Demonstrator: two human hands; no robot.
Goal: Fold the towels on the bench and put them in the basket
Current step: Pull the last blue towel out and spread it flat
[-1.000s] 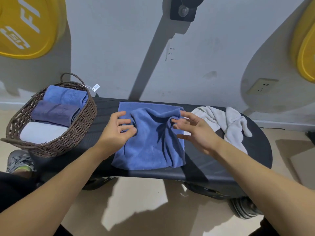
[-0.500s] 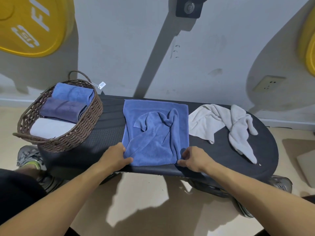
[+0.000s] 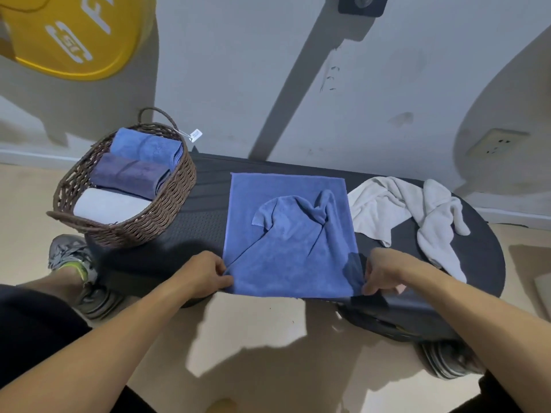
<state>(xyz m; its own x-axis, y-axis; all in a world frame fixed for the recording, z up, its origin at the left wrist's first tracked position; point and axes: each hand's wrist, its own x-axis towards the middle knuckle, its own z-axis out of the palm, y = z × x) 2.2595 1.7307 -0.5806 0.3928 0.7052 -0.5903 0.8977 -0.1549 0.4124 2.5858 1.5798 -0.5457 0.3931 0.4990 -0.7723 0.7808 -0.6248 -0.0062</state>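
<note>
our left hand point(image 3: 205, 274) and right hand point(image 3: 384, 272) pinch the blue towel's point(image 3: 286, 234) near corners at the black bench's point(image 3: 202, 228) near edge. a crumpled white towel point(image 3: 417, 210) lies right; the wicker basket point(image 3: 167, 210) at far left holds three folded towels.

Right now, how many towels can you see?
5: three folded in the basket, light blue, dark purple and white; a blue towel and a crumpled white towel on the bench. More may lie hidden underneath.
</note>
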